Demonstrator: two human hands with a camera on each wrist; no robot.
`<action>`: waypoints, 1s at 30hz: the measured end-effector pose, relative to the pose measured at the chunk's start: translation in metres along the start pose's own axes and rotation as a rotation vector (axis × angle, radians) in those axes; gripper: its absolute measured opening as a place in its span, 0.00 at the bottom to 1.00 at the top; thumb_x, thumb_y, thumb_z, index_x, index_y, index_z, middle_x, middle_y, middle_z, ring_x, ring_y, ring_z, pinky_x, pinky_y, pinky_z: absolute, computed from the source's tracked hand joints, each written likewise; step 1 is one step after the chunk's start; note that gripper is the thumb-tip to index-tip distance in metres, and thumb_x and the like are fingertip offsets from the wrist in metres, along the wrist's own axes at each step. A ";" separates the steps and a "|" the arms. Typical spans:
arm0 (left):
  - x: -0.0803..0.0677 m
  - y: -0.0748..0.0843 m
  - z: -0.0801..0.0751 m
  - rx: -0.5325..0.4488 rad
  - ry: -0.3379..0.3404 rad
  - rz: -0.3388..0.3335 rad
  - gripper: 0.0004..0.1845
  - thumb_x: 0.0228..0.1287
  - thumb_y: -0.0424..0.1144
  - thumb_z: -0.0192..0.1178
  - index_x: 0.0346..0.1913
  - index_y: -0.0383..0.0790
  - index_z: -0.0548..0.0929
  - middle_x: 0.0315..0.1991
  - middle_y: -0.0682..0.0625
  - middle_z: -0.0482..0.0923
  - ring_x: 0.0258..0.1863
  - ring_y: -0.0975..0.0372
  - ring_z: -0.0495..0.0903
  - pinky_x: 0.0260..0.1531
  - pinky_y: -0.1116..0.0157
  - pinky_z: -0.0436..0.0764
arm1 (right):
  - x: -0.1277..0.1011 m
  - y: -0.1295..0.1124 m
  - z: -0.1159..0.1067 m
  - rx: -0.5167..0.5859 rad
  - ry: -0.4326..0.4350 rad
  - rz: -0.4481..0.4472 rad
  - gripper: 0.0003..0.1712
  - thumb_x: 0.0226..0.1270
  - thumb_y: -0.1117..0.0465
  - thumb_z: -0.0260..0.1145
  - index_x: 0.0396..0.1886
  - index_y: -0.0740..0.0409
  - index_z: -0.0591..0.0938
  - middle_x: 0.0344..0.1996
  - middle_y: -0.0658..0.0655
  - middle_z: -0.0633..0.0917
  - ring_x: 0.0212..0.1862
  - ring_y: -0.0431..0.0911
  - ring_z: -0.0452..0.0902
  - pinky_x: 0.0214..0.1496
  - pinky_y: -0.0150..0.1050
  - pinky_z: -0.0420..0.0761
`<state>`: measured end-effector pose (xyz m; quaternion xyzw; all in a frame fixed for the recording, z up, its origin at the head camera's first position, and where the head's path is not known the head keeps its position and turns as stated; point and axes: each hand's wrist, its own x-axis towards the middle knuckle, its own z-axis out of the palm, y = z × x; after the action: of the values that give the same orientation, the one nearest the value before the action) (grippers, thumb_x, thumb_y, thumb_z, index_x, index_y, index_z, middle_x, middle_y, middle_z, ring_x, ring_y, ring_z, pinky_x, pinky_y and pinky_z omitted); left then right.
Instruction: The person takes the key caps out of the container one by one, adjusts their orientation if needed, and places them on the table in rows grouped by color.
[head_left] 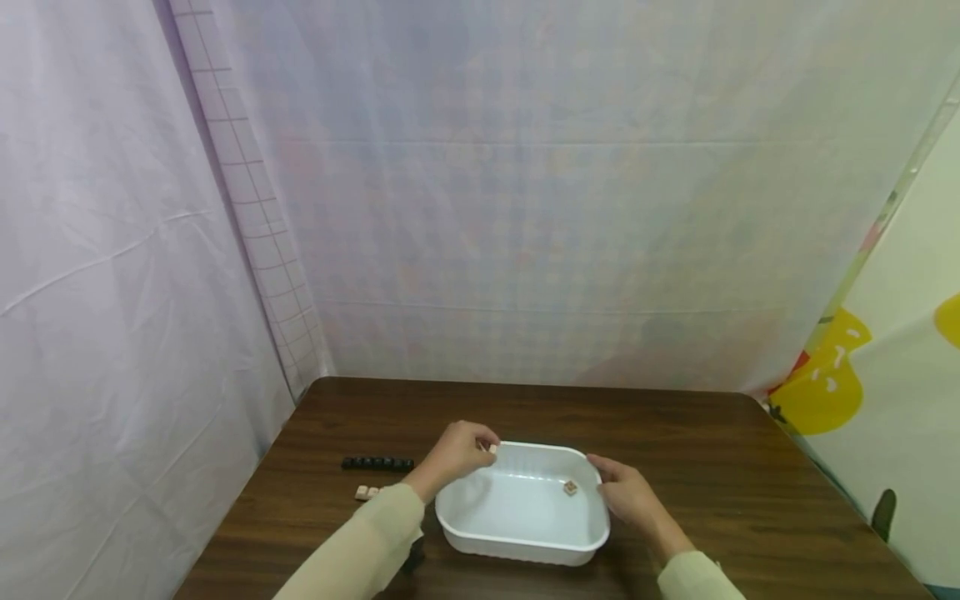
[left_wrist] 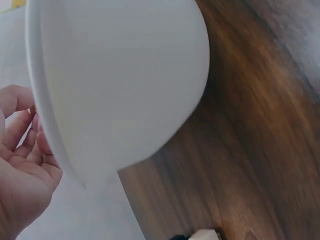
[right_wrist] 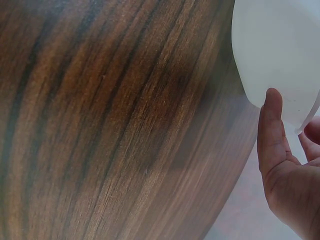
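Holding a tiny pale cube (head_left: 492,449) between its fingertips, the left hand (head_left: 459,451) sits right over the back-left corner of the white tub (head_left: 525,546), fingers curled in a pinch. My guess is it's poised there because the cube is meant for the tub, since another small cube (head_left: 571,487) already lies on the tub floor over toward the right side. The wrist is bent down a bit and the cream sleeve (head_left: 360,550) comes in low from the bottom left.

The right hand (head_left: 628,493) is up against the tub's right rim, thumb on the outside wall and the fingers loosely curved around the edge, so it looks like it's just steadying the thing so it doesn't slide on the wooden table (head_left: 720,467). In the right wrist view you can see the thumb (right_wrist: 272,125) lying straight along the tub wall (right_wrist: 280,45). Whether it's truly gripping or only resting there, I can't quite tell, but I'd go with a light hold.

The left wrist view mostly shows the tub's outer wall (left_wrist: 125,75) with the palm (left_wrist: 22,170) beside it; the cube isn't visible there.

Off to the left on the table: a short row of black cubes (head_left: 377,463) and, just nearer, a couple of pale cubes (head_left: 367,492). Looks like the supply pile, kept within easy reach of the left hand.
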<state>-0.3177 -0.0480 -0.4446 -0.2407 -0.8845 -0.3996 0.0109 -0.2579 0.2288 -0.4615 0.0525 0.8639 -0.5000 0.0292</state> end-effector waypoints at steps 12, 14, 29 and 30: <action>-0.020 -0.020 -0.027 -0.119 0.061 -0.101 0.10 0.60 0.33 0.69 0.44 0.35 0.87 0.38 0.49 0.83 0.39 0.59 0.78 0.38 0.60 0.80 | 0.001 0.000 0.001 -0.017 -0.002 0.002 0.35 0.55 0.75 0.56 0.67 0.71 0.71 0.62 0.75 0.73 0.53 0.57 0.76 0.46 0.44 0.81; -0.025 -0.026 -0.032 -0.127 0.068 -0.117 0.10 0.60 0.34 0.69 0.44 0.36 0.87 0.39 0.49 0.83 0.40 0.58 0.79 0.38 0.60 0.81 | 0.001 0.001 0.001 -0.021 0.001 -0.001 0.35 0.55 0.75 0.56 0.67 0.71 0.71 0.62 0.75 0.73 0.55 0.58 0.76 0.48 0.45 0.81; -0.060 -0.067 -0.069 -0.136 0.173 -0.151 0.11 0.57 0.32 0.71 0.43 0.33 0.87 0.35 0.48 0.84 0.35 0.60 0.81 0.36 0.63 0.80 | 0.000 0.001 0.001 0.006 0.011 0.018 0.34 0.56 0.75 0.56 0.67 0.71 0.71 0.58 0.76 0.76 0.47 0.55 0.79 0.39 0.42 0.83; -0.062 -0.070 -0.072 -0.126 0.182 -0.153 0.11 0.56 0.32 0.71 0.42 0.33 0.87 0.34 0.48 0.84 0.35 0.60 0.80 0.36 0.63 0.80 | 0.001 0.002 0.001 0.003 0.013 0.014 0.34 0.56 0.75 0.56 0.66 0.71 0.72 0.58 0.76 0.76 0.47 0.55 0.79 0.40 0.42 0.82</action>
<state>-0.3053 -0.1649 -0.4578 -0.1354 -0.8688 -0.4742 0.0453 -0.2583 0.2290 -0.4635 0.0616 0.8630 -0.5008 0.0270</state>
